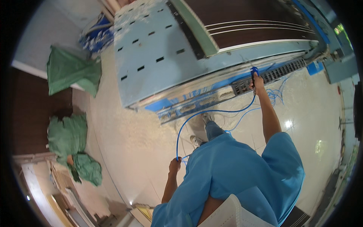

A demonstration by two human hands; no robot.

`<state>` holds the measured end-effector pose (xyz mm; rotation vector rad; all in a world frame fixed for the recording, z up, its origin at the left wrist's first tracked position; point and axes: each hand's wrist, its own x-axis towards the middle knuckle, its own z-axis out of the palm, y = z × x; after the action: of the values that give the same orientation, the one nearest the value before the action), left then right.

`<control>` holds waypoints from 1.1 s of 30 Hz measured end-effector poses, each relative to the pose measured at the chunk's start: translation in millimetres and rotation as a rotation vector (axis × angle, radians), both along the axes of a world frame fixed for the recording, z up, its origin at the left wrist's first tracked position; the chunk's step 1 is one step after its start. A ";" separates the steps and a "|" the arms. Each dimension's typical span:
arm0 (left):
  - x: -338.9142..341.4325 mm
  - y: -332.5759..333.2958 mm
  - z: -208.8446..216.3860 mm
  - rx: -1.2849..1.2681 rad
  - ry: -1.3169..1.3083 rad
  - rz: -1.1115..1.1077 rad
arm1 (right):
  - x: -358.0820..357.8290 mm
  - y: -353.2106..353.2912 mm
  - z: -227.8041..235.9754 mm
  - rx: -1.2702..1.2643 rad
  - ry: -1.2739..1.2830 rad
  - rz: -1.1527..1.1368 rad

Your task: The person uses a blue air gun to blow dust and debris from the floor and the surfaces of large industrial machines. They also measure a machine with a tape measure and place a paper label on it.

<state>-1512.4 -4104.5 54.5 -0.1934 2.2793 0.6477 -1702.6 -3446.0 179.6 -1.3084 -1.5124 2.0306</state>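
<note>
My right hand [258,84] is closed around a blue air blow gun [254,70], held out over the near edge of a large blue-grey machine. From the gun's lower end a blue hose [211,111] loops left and down. My left hand [174,165], low at my left side, is closed on this hose. Pale dust lies on the machine's top [151,72], which has rows of dark slots. A dark brown panel [261,19] with white stripes rests on it, beside a green-edged strip [198,28].
A black slotted rail [283,72] runs along the machine's near side. Loose blue hose coils [276,96] lie on the dusty tiled floor [140,132] near my feet. Green sacks [68,136] stand at the left by a dark board stack [32,113]. Boards [62,181] lean at the lower left.
</note>
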 end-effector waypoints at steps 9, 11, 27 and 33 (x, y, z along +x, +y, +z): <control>-163.8 130.6 61.8 0.260 0.404 -0.150 | -39.6 73.9 29.9 -0.248 0.263 -0.045; -213.7 173.9 88.4 0.279 0.304 -0.040 | -82.9 77.4 41.0 -0.092 0.175 0.057; -589.8 344.1 54.5 -0.074 1.161 0.081 | -554.9 117.1 178.5 1.543 -0.198 0.704; -584.9 369.1 35.6 -0.243 1.028 0.127 | -735.7 58.4 156.6 1.690 -0.178 0.769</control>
<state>-2097.3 -3735.3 90.1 -0.1322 3.3644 0.6016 -2438.3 -3387.6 336.2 -0.1301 -2.8472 0.1474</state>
